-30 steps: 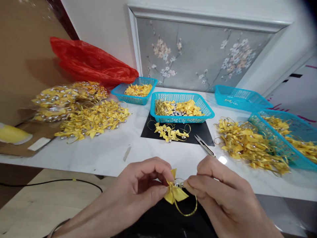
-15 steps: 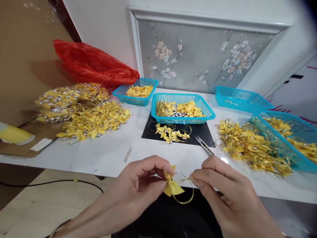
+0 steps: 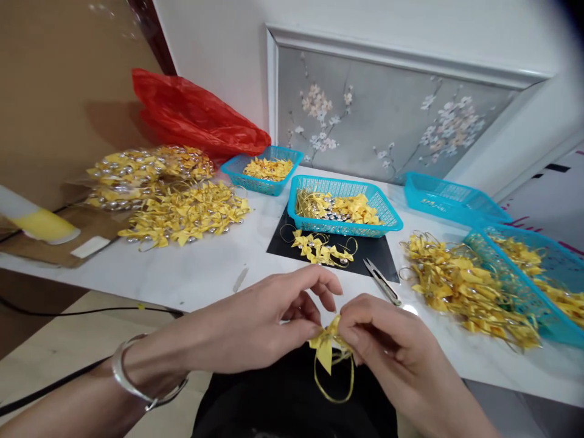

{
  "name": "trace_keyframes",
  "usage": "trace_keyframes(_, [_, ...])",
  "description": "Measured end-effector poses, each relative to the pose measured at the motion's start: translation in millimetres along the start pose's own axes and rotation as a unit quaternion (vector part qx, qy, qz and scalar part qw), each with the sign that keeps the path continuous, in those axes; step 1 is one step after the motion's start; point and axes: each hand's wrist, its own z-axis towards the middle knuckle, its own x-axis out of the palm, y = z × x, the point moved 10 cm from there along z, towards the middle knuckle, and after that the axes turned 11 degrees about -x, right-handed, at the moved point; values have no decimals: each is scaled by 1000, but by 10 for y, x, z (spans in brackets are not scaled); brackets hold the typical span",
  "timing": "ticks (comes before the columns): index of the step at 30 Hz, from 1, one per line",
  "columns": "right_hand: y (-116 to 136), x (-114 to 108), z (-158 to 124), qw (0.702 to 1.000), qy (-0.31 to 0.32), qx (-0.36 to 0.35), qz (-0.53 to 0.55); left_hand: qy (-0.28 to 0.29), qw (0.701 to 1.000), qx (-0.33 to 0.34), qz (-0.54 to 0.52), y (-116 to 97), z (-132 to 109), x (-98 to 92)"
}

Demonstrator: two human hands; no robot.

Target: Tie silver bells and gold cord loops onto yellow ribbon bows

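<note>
A yellow ribbon bow (image 3: 325, 353) with a gold cord loop hangs between my two hands, over the table's front edge. My right hand (image 3: 392, 347) pinches the bow at its right side. My left hand (image 3: 283, 316) is beside the bow, its thumb tip at the bow's left edge and its index finger raised apart from the thumb. Behind the hands, several finished-looking bows with silver beads (image 3: 323, 248) lie on a black mat (image 3: 278, 242). Small metal snips (image 3: 382, 281) rest at the mat's right front corner.
A blue basket (image 3: 347, 230) of bows stands behind the mat. Bow piles (image 3: 191, 213) lie left, near a red plastic bag (image 3: 196, 115), and right (image 3: 460, 280). More blue baskets (image 3: 456, 198) stand at the back and right. A yellow-and-white roll (image 3: 41, 219) is far left.
My right hand has moved left from the cord onto the bow. My left index finger has lifted away from it, and the cord loop hangs lower. The camera view has shifted slightly.
</note>
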Motion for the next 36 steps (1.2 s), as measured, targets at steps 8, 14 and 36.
trace_keyframes(8, [-117, -75, -140, 986, -162, 25, 40, -25, 975, 34, -219, 200, -60, 21])
trace_keyframes(14, [-24, -62, -121, 984, -176, -19, 22, -77, 960, -5, -269, 319, -61, 133])
trace_keyframes(36, [52, -704, -243, 958, -120, 41, -258, -202, 968, -3, -146, 315, -224, -152])
